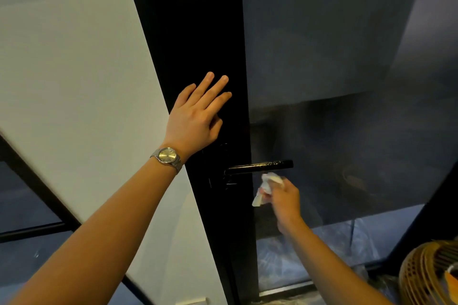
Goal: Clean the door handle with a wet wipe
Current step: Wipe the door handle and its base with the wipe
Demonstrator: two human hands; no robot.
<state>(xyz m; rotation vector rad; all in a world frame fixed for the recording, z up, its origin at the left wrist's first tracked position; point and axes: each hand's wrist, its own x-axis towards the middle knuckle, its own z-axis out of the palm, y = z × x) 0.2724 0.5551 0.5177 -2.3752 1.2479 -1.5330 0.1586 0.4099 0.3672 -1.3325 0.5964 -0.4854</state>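
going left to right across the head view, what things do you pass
wristwatch → left hand → wet wipe → right hand → wicker basket. The door handle is left out: it spans above both the wet wipe and the right hand.

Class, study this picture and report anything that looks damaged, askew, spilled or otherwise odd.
Nothing stands out. The door handle sits roughly level on the black door frame, the right hand holds a crumpled wet wipe just below it, and the left hand rests flat on the frame above.

black lever door handle (259, 166) horizontal, crumpled white wet wipe (266, 187) just below
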